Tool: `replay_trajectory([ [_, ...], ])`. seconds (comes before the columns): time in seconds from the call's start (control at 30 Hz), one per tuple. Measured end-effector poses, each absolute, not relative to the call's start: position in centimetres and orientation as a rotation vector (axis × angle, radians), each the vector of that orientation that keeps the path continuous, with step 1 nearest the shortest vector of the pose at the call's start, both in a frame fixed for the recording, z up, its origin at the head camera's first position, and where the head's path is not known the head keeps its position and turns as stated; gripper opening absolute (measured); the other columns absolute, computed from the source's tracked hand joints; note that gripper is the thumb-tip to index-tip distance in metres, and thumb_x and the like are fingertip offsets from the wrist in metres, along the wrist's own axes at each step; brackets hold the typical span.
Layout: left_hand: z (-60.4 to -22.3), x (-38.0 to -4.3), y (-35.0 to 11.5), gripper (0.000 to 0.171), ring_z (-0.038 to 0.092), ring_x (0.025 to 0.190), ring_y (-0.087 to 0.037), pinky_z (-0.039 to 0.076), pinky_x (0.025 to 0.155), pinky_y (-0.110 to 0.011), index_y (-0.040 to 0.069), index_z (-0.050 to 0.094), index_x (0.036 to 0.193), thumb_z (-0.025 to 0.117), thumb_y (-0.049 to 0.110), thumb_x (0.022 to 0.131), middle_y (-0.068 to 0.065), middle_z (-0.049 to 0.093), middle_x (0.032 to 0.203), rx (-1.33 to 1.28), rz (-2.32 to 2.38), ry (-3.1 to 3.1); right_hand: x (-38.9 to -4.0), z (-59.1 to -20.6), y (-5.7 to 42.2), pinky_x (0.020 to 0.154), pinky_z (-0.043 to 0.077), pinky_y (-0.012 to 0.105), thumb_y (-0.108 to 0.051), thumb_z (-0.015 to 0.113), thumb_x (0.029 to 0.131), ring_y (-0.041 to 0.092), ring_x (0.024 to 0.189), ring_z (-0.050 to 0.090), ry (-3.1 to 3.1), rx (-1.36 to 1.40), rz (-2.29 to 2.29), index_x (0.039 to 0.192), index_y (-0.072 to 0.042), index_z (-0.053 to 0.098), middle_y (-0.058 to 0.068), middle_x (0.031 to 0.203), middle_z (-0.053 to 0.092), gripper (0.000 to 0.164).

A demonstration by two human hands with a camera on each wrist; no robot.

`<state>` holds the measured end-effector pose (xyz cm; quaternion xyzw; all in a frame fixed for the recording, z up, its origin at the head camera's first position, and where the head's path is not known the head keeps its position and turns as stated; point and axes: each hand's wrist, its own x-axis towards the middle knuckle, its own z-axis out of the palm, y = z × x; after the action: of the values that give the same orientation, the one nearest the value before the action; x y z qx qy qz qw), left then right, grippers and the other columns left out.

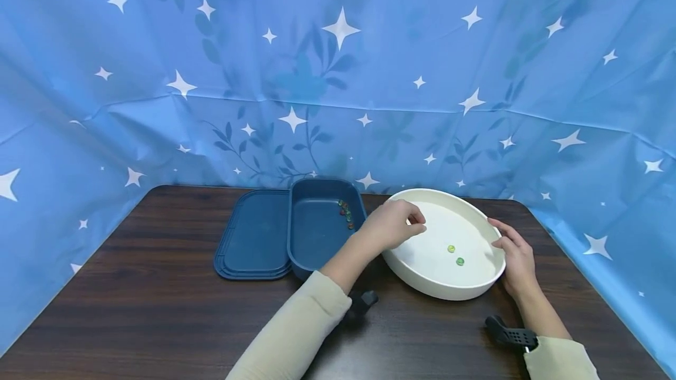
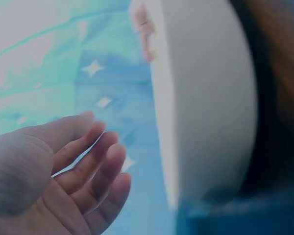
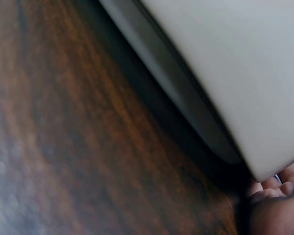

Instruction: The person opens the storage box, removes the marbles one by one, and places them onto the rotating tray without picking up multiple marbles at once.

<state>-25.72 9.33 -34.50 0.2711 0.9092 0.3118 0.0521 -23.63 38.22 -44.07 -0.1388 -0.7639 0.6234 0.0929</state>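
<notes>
A round white tray (image 1: 422, 268) stands on the right of the table, with two small green glass marbles (image 1: 460, 261) inside. My right hand (image 1: 519, 260) grips the tray's right rim, thumb at the inner side and fingers outside; the right wrist view shows those fingers (image 3: 279, 183) at the tray's edge. Over the tray's left part hovers my left hand (image 1: 393, 224), fingers loosely bent. In the left wrist view its fingers (image 2: 95, 171) are relaxed and nothing shows between them. Several red and green marbles (image 1: 345, 213) lie along the right side of a blue box (image 1: 317, 245).
Left of the box, touching it, lies a flat blue lid (image 1: 253, 236). The dark wooden table (image 1: 158, 309) extends in front. Behind it hangs a blue curtain (image 1: 237, 63) with white stars. Black wrist-worn devices (image 1: 509, 333) sit close above the tabletop.
</notes>
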Motion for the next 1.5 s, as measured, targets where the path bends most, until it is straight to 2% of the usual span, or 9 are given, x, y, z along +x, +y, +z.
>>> replay_trajectory([
  [0.17, -33.5, -25.5, 5.7, 0.015, 0.063, 0.087, -0.007, 0.051, 0.074, -0.023, 0.018, 0.078, 0.102, 0.066, 0.027, 0.099, 0.007, 0.075, 0.100, 0.804, 1.091, 2.741, -23.5, -44.2, 38.2, 0.082, 0.044, 0.000, -0.005, 0.036, 0.098, 0.016, 0.147, 0.038, -2.287, -0.411, 1.834, 0.153, -0.016, 0.046, 0.000, 0.165, 0.032, 0.056],
  [0.37, -33.9, -25.4, 3.0, 0.015, 0.060, 0.081, -0.011, 0.050, 0.070, -0.026, 0.015, 0.078, 0.103, 0.067, 0.024, 0.099, 0.003, 0.074, 0.097, 0.701, 1.175, 2.701, -23.7, -44.2, 38.0, 0.081, 0.044, 0.001, -0.006, 0.035, 0.098, 0.021, 0.146, 0.038, -2.314, -0.433, 1.813, 0.153, -0.016, 0.045, 0.007, 0.168, 0.026, 0.057],
  [0.6, -33.3, -25.3, 2.1, 0.018, 0.059, 0.082, -0.014, 0.050, 0.068, -0.026, 0.012, 0.077, 0.108, 0.066, 0.022, 0.099, -0.001, 0.075, 0.101, 0.740, 1.162, 2.633, -23.8, -44.0, 38.3, 0.079, 0.044, 0.002, -0.006, 0.036, 0.098, 0.016, 0.143, 0.040, -2.302, -0.467, 1.827, 0.153, -0.018, 0.046, 0.007, 0.169, 0.024, 0.057],
  [0.77, -33.8, -25.9, 1.0, 0.015, 0.056, 0.076, -0.014, 0.047, 0.065, -0.025, 0.011, 0.078, 0.104, 0.067, 0.020, 0.098, -0.003, 0.075, 0.095, 0.769, 1.122, 2.605, -23.9, -43.9, 38.2, 0.081, 0.044, 0.001, -0.005, 0.036, 0.097, 0.012, 0.143, 0.041, -2.276, -0.443, 1.828, 0.152, -0.019, 0.048, 0.004, 0.168, 0.027, 0.057],
  [0.97, -34.8, -26.3, -0.3, 0.010, 0.058, 0.080, -0.014, 0.050, 0.072, -0.027, 0.011, 0.077, 0.093, 0.069, 0.015, 0.096, 0.001, 0.072, 0.090, 0.736, 1.000, 2.603, -23.9, -44.0, 38.2, 0.082, 0.044, 0.001, -0.004, 0.037, 0.097, 0.015, 0.147, 0.038, -2.262, -0.441, 1.843, 0.151, -0.019, 0.049, 0.002, 0.167, 0.029, 0.058],
  [1.13, -35.4, -26.3, -0.5, 0.002, 0.060, 0.077, -0.014, 0.051, 0.070, -0.027, 0.008, 0.076, 0.093, 0.074, 0.008, 0.091, -0.001, 0.071, 0.086, 0.681, 0.908, 2.556, -24.1, -43.8, 38.2, 0.084, 0.044, 0.002, -0.004, 0.037, 0.097, 0.017, 0.149, 0.035, -2.236, -0.434, 1.872, 0.151, -0.019, 0.049, 0.000, 0.166, 0.031, 0.058],
  [1.3, -36.5, -26.3, -0.3, 0.009, 0.059, 0.075, -0.015, 0.051, 0.069, -0.027, 0.007, 0.075, 0.096, 0.074, 0.002, 0.089, -0.002, 0.069, 0.082, 0.637, 0.848, 2.533, -24.1, -43.8, 38.2, 0.085, 0.043, 0.001, -0.004, 0.037, 0.097, 0.018, 0.152, 0.033, -2.234, -0.447, 1.882, 0.151, -0.020, 0.048, -0.001, 0.167, 0.030, 0.058],
  [1.5, -37.3, -26.3, 0.2, 0.014, 0.059, 0.077, -0.015, 0.052, 0.068, -0.027, 0.009, 0.077, 0.095, 0.069, -0.002, 0.090, -0.001, 0.070, 0.086, 0.649, 0.715, 2.561, -24.1, -43.9, 38.2, 0.085, 0.044, 0.002, -0.005, 0.037, 0.097, 0.020, 0.152, 0.033, -2.245, -0.444, 1.872, 0.152, -0.020, 0.048, 0.002, 0.168, 0.026, 0.058],
])
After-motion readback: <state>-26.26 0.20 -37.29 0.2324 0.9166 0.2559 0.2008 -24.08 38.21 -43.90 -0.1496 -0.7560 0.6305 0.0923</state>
